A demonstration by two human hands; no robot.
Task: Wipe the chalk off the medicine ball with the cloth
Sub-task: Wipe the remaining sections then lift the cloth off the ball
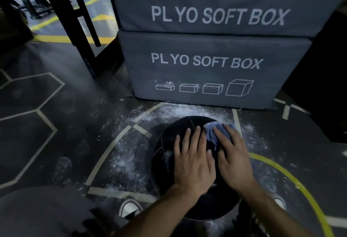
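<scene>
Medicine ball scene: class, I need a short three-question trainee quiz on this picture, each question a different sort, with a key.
1. True or false: the cloth lies under the left hand.
2. What stands right behind the medicine ball? A) a metal bucket B) two stacked soft boxes C) a wooden bench
3. Fill in: loose white chalk lies scattered on the ___ around the ball.

Key
1. False: the right hand presses the cloth on the ball; the left hand rests flat on the ball beside it.
2. B
3. floor
</scene>
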